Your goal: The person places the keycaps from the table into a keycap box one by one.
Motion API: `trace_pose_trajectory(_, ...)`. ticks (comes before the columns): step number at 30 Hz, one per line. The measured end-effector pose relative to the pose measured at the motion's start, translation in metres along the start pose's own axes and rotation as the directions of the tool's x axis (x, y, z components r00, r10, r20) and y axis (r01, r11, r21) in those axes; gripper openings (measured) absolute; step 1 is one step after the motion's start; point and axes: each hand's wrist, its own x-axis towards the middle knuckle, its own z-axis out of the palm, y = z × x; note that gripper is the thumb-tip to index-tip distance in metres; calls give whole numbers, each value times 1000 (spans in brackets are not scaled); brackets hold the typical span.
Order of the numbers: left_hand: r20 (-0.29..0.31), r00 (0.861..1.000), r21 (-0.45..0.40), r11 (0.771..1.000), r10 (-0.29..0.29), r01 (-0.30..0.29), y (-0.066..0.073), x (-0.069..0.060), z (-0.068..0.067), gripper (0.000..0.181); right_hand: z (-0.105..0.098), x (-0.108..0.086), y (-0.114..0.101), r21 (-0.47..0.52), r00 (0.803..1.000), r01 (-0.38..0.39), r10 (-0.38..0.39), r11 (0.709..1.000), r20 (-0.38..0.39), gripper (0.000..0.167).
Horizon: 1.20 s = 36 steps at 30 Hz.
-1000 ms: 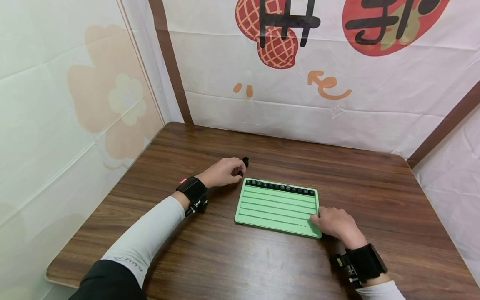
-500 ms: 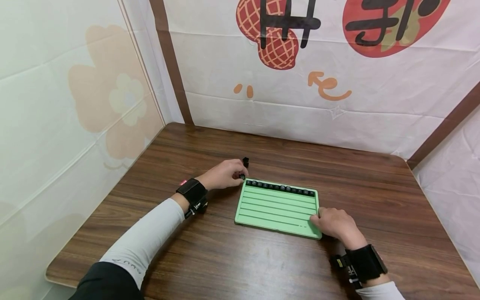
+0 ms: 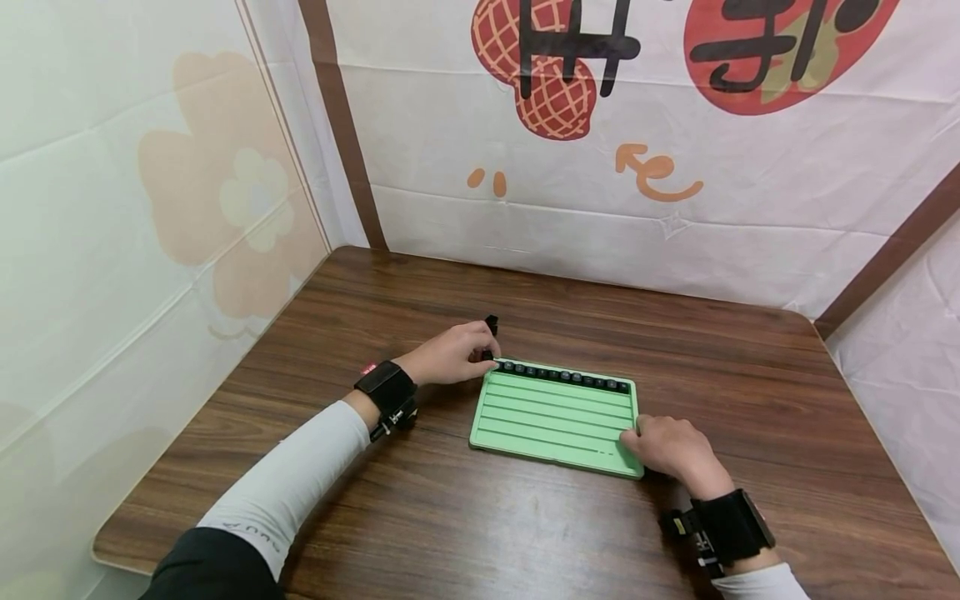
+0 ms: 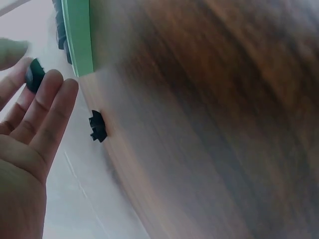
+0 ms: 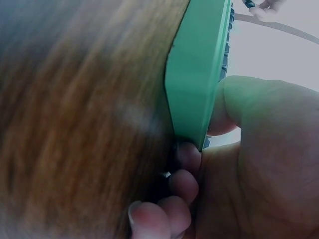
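A green keyboard-shaped tray (image 3: 551, 423) lies on the table, with a row of black keycaps (image 3: 565, 376) along its far edge and bare ridged rows below. My left hand (image 3: 452, 354) is at the tray's far left corner and pinches a single black keycap (image 4: 35, 75) between thumb and fingers, seen best in the left wrist view. Just beyond that hand are loose black keycaps (image 4: 97, 126) on the table. With my right hand (image 3: 672, 447) I grip the tray's near right edge, thumb on top and fingers curled against its side (image 5: 192, 84).
The brown wood-grain table (image 3: 465, 533) reaches back to a white printed cloth (image 3: 420, 125). Another cloth wall (image 3: 97, 250) with a flower print stands along the left side. Both wrists wear black straps with cameras.
My left hand has shifted slightly right and toward me, bringing the keycap from beside the tray to its far left corner. The right hand and tray have stayed in place.
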Motion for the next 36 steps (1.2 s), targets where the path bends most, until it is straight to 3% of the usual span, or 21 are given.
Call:
trace_pose_trajectory(5,-26,1000,31,999,14,-14,3,-1,1,14,-1,-1,-1,2,1000,5,-5,1000,-1,24)
trace_pose_trajectory(10,0,1000,13,1000,-8,8,6,-2,1,25,-2,-1,-1,-1,1000,5,-5,1000,1,24)
trace_pose_trajectory(18,19,999,37,998,42,-42,5,-2,7,19,-3,-2,-1,8,1000,0,0,1000,9,24)
trace_pose_trajectory(36,67,995,104,991,78,-85,9,2,13,13,0,-3,-1,8,1000,17,-17,1000,-12,24)
